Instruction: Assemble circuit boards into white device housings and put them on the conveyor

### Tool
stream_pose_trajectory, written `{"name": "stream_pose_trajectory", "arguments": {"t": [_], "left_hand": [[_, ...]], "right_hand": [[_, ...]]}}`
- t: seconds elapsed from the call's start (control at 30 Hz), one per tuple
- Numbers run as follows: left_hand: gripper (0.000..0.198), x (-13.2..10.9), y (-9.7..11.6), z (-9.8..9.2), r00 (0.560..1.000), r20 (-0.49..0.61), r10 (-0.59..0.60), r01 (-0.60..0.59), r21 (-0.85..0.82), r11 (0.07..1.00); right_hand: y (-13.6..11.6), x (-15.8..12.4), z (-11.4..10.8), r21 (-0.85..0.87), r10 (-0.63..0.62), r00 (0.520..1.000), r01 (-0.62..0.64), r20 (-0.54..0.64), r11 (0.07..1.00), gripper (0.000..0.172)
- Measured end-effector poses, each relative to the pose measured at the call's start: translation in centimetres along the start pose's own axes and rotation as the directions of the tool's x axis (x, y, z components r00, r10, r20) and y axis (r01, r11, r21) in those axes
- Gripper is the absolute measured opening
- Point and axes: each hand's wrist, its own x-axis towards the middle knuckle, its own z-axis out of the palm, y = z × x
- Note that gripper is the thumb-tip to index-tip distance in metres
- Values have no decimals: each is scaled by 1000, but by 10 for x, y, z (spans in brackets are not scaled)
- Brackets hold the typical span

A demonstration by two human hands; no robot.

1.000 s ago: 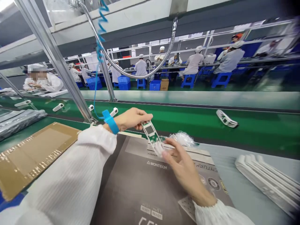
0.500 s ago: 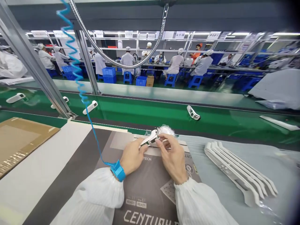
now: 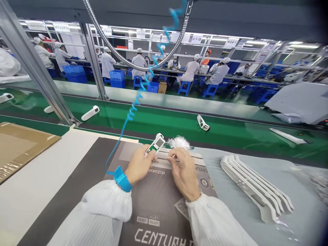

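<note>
Since the earlier view, the green circuit board (image 3: 155, 145) had turned face-up, pinched by the fingers of the left hand (image 3: 138, 160) above a printed Montech carton (image 3: 156, 205). The right hand's (image 3: 183, 174) fingers were pressed together just below clear bubble wrap (image 3: 178, 142), while stacked white plastic casings (image 3: 256, 188) lay well right of them, apparently not yet handled.

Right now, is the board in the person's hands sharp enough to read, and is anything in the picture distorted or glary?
Head view: the board looks fairly clear, but its markings are too small to read; the wide lens makes the frame post lean sharply near the left edge and darkens the right corners; the green belt shows pale glare.
</note>
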Motion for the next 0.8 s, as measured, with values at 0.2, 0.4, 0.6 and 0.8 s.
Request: {"name": "stream_pose_trajectory", "arguments": {"t": [0.2, 0.4, 0.6, 0.8], "left_hand": [[26, -1, -5, 5, 996, 81, 30, -17, -155, 988], [28, -8, -2, 19, 982, 149, 113, -78, -221, 972], [24, -10, 3, 22, 994, -39, 101, -101, -5, 995], [30, -1, 2, 10, 999, 26, -26, 35, -423, 905]], "right_hand": [[3, 2, 1, 343, 377, 926, -349, -17, 872, 27], [-2, 4, 0, 533, 477, 877, -429, 55, 729, 35], [-22, 4, -4, 595, 418, 901, -401, 118, 696, 34], [26, 12, -15, 122, 418, 897, -403, -142, 907, 29]]}}
